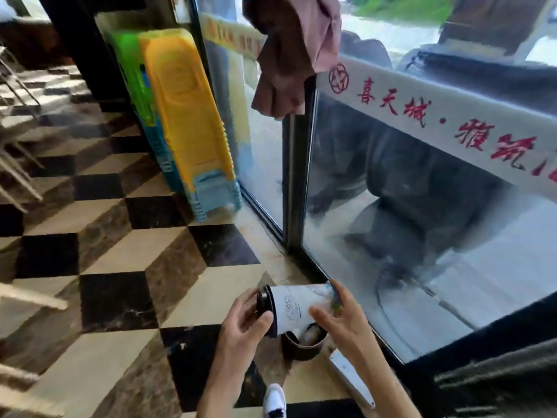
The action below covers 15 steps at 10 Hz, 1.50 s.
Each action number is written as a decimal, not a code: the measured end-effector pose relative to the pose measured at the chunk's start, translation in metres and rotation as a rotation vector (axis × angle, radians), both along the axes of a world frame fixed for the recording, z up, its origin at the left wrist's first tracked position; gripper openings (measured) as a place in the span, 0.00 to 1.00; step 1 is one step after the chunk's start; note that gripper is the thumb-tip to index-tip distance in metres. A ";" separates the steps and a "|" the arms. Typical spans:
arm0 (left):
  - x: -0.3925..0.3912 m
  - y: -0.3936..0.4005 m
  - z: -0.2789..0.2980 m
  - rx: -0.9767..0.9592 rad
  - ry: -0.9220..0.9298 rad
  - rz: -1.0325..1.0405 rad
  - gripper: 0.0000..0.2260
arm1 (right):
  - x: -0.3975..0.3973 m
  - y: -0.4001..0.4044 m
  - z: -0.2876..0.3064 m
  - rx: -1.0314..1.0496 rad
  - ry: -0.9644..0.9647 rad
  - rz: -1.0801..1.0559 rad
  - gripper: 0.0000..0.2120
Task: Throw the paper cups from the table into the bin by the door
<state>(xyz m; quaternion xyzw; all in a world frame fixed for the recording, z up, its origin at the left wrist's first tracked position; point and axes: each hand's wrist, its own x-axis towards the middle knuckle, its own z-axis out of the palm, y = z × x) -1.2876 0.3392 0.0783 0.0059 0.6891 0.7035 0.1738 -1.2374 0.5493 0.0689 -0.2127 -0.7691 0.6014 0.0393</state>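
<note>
I hold a white paper cup with a black lid on its side, low in the view, lid pointing left. My left hand grips the lid end. My right hand holds the cup's base end. Directly beneath the cup stands a small dark round bin on the floor beside the glass door. Something pale lies inside the bin, partly hidden by the cup.
A stack of yellow, green and blue plastic stools leans by the door frame. Another person's sleeve and hand hold the door's edge above. Checkered tiles cover the floor. My white shoe shows at the bottom, and chair legs stand at the left.
</note>
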 end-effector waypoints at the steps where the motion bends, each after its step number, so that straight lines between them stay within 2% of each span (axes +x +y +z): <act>1: -0.063 0.023 -0.025 -0.007 -0.087 -0.073 0.31 | -0.049 0.019 -0.022 0.005 -0.088 -0.078 0.38; 3: -0.137 0.057 -0.080 -0.069 -0.179 -0.161 0.30 | -0.111 0.049 -0.066 0.018 -0.199 -0.138 0.36; 4: -0.159 0.078 -0.136 -0.124 -0.211 -0.199 0.32 | -0.130 0.069 -0.121 -0.006 -0.281 -0.150 0.35; 6: -0.161 0.098 -0.301 -0.240 -0.397 -0.179 0.28 | -0.131 0.091 -0.289 -0.088 -0.469 -0.109 0.34; 7: -0.145 0.107 -0.387 -0.228 -0.527 -0.120 0.24 | -0.126 0.101 -0.374 -0.098 -0.534 -0.091 0.35; 9: -0.124 0.130 -0.515 -0.231 -0.690 0.035 0.14 | -0.130 0.112 -0.504 -0.109 -0.632 -0.102 0.33; 11: -0.138 0.154 -0.568 -0.228 -0.695 0.036 0.19 | -0.144 0.120 -0.568 -0.116 -0.642 -0.141 0.32; 13: -0.166 0.156 -0.546 -0.303 -0.636 -0.002 0.33 | -0.157 0.127 -0.553 -0.085 -0.623 -0.107 0.34; 14: -0.171 0.149 -0.522 -0.319 -0.589 -0.001 0.27 | -0.158 0.130 -0.534 -0.054 -0.606 -0.082 0.34; 15: -0.175 0.144 -0.526 -0.337 -0.560 0.043 0.25 | -0.162 0.133 -0.527 -0.080 -0.574 -0.096 0.34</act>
